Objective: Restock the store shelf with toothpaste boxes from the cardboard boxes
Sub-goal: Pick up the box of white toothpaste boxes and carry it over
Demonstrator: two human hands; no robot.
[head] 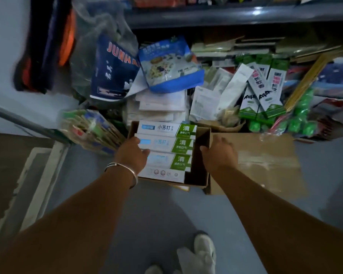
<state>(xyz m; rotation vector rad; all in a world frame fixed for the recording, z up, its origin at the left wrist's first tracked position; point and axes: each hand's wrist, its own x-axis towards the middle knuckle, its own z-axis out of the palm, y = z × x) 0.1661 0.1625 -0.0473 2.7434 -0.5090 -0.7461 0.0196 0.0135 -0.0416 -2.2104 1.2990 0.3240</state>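
Observation:
An open cardboard box (203, 135) sits on the floor at the foot of the store shelf (226, 15). It holds a stack of white, blue and green toothpaste boxes (166, 144). My left hand (132, 156), with a silver bangle on the wrist, grips the box's left side, and its thumb lies on the toothpaste boxes. My right hand (219, 153) grips the box's right wall, thumb inside and fingers outside. The left wall is hidden under my hand.
A second, closed cardboard box (265, 161) stands touching the first on its right. The bottom shelf is crowded with green and white toothpaste boxes (265, 91), blue bags (170, 64), paper packs and bundles. My shoes (202, 252) stand on the grey floor below.

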